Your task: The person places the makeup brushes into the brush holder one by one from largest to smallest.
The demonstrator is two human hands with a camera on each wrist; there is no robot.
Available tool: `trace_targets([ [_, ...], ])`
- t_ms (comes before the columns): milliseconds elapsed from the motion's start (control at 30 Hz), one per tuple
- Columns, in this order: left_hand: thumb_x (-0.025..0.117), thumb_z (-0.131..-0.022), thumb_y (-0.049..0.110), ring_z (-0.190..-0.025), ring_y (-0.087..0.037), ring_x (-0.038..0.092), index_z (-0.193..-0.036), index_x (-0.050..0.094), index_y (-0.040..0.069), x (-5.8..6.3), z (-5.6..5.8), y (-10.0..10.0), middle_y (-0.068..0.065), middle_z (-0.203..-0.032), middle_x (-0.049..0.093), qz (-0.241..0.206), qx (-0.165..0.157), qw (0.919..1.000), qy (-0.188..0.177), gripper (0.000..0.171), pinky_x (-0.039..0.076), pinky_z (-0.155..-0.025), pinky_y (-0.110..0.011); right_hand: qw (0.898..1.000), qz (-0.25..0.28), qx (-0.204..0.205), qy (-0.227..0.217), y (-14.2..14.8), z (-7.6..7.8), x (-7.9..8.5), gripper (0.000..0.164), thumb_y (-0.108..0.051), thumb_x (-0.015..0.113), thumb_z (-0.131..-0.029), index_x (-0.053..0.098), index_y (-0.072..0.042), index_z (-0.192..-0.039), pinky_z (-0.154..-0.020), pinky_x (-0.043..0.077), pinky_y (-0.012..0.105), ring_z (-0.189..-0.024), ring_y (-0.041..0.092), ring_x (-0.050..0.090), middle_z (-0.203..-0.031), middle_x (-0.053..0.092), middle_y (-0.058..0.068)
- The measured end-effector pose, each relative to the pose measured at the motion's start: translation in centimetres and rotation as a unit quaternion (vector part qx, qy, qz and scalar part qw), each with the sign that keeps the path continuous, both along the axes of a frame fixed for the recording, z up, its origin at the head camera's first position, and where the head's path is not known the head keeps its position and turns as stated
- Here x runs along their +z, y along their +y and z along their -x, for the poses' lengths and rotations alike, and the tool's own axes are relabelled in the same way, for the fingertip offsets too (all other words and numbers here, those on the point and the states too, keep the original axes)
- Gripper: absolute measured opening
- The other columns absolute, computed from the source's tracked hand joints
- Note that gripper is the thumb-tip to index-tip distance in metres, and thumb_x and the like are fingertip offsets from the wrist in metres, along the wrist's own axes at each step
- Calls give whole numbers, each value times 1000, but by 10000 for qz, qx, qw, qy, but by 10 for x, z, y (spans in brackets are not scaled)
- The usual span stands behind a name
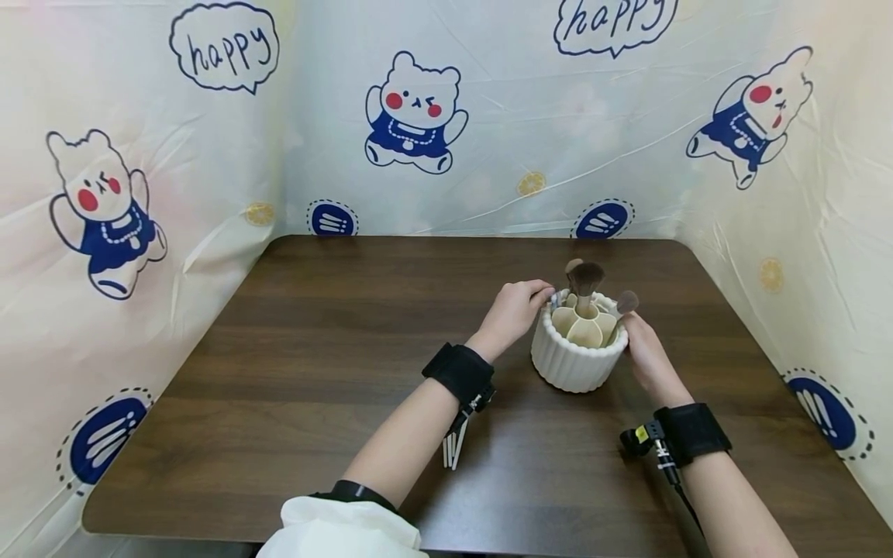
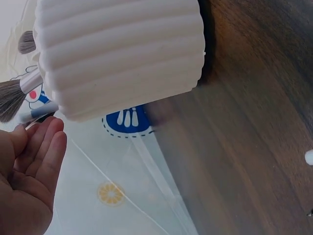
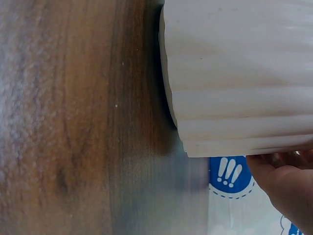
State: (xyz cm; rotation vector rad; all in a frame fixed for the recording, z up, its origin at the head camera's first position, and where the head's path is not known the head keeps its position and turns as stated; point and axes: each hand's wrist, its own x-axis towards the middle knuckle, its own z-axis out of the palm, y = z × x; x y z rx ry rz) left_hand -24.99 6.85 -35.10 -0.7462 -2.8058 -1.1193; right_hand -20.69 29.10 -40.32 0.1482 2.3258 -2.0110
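Note:
A white ribbed makeup brush holder (image 1: 575, 364) stands upright on the table, with divided compartments and several brushes inside. One large fluffy brush (image 1: 586, 277) rises from the middle; a smaller brush (image 1: 627, 301) leans at the right rim. My left hand (image 1: 515, 311) is at the left rim, where its thumb and fingertips pinch a slim bluish-grey brush end (image 2: 38, 112) in the left wrist view. Against the holder's right side, my right hand (image 1: 649, 356) holds it below the rim; most of its fingers are hidden behind the wall.
Several thin white sticks (image 1: 453, 448) lie on the brown wooden table (image 1: 314, 372) under my left wrist. A printed cloth (image 1: 502, 116) hangs at the back and both sides of the table. A cable (image 1: 687, 500) runs from the right wrist camera.

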Motion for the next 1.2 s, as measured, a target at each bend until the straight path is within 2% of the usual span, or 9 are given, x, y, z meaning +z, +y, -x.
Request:
trace_targets([
  [200,44,-102,28,-101,-15,66,-118,66,8,-1,1,-9,-5,-110,71,-53,46,10000,-13,34,53,-84,-26,9999,-86,32,-82,0,-1,-1,60,-41,24,-103,22,-5,-151,-88,34,8,-127,3,33,-152,27,8],
  [400,45,-102,26,-99,-19,68,-117,66,7,-3,2,-23,-8,-106,73,-94,252,9995,-178,32,54,-85,-31,10000,8,49,-27,0,-1,-2,61,-42,25,-103,23,-3,-151,-89,34,8,-124,1,34,-150,29,7],
  [667,48,-101,23,-97,-22,67,-115,67,4,-11,2,-50,-10,-102,73,-42,523,9975,-480,31,54,-83,-34,9999,100,-20,-46,-1,-1,-2,61,-43,27,-103,25,-4,-150,-88,35,8,-121,0,35,-146,33,5],
  [800,51,-100,23,-95,-22,67,-115,68,6,-17,-1,-68,-9,-103,72,-13,704,9945,-775,28,54,-80,-33,10000,87,32,-31,-2,-1,-2,62,-42,26,-103,24,-3,-150,-89,35,8,-122,1,35,-147,32,6],
  [933,55,-98,23,-97,-23,67,-113,69,6,-26,-5,-87,-10,-108,72,124,936,9914,-906,27,53,-80,-34,9999,106,54,26,-2,-1,-1,61,-43,27,-103,25,-3,-149,-89,36,8,-121,0,36,-146,33,5],
  [1067,59,-95,21,-93,-23,66,-107,71,6,-36,-10,-104,-10,-107,72,326,1110,9886,-960,23,53,-79,-35,9998,190,2,104,-1,0,-1,55,-39,29,-103,32,-6,-146,-88,36,9,-114,-4,38,-137,41,-4],
  [1200,62,-93,19,-80,-19,65,-97,73,5,-45,-17,-118,-10,-96,72,595,1260,9839,-1118,18,52,-69,-30,9997,215,-44,113,0,0,-2,52,-38,30,-103,35,-8,-145,-88,37,8,-111,-6,39,-133,44,-10],
])
